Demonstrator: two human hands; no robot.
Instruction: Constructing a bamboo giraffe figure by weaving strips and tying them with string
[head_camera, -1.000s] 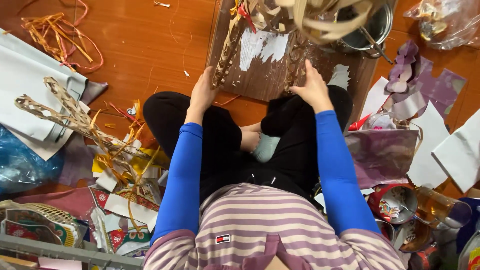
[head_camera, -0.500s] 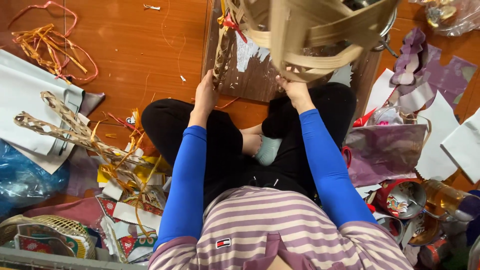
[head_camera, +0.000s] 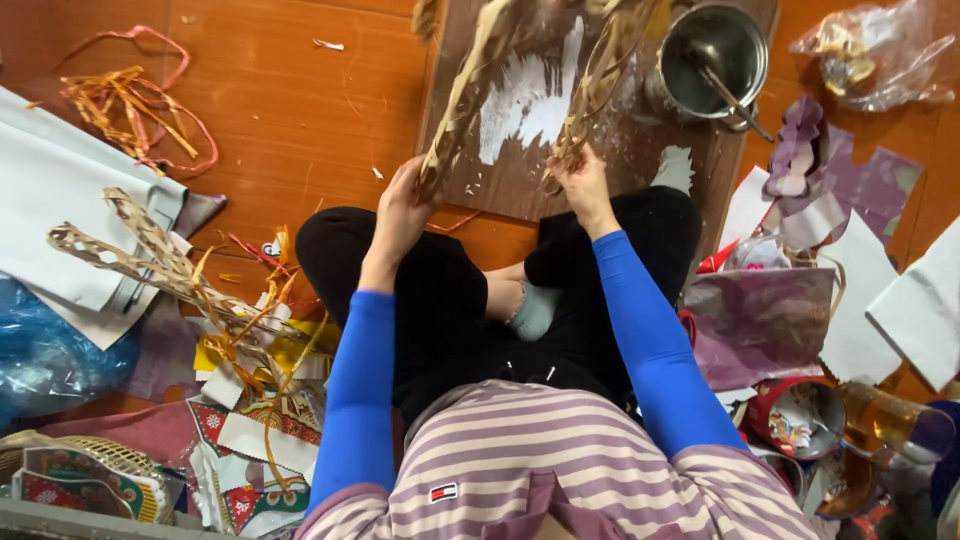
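Observation:
I sit cross-legged on a wooden floor. My left hand (head_camera: 402, 208) grips the left side of a woven bamboo-strip frame (head_camera: 470, 90), and my right hand (head_camera: 583, 183) grips its right side (head_camera: 600, 75). The frame rises over a dark wooden board (head_camera: 520, 180) smeared with white paste and runs out of view at the top. Both forearms wear blue sleeves.
A metal pot (head_camera: 715, 60) with a stick in it stands at the board's far right corner. Purple and white paper scraps (head_camera: 800, 250) lie right. A woven strip piece (head_camera: 150, 260), coloured paper cut-outs (head_camera: 250, 420) and orange strips (head_camera: 130, 105) lie left. Cups (head_camera: 800, 415) stand near right.
The frame, held up close to the camera half a second ago, has swung away and down over the board. Both hands stayed on its two sides and shifted slightly.

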